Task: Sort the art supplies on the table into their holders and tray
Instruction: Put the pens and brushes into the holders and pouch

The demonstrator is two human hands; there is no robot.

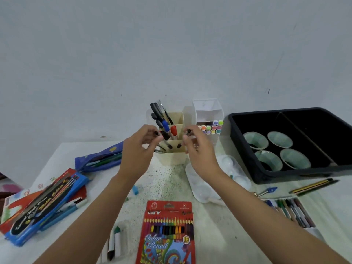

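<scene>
Hands hover before the cream pen holder (172, 158), which stands at the back of the table (207, 241), stuffed with pens (165, 125) and scissors (155, 111). The left hand (138, 149) curls its fingers, pinching a small black-tipped item (156, 133); the right hand (199, 149) pinches a black-capped pen (188, 132) just beside the holder's rim. Rightward sits a black tray (242, 149) holding four pale cups (280, 139); a colour pencil box (167, 231) lies nearest

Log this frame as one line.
left hand: pinches black-capped pen | right hand: pinches second black-capped pen | at: cream holder
</scene>
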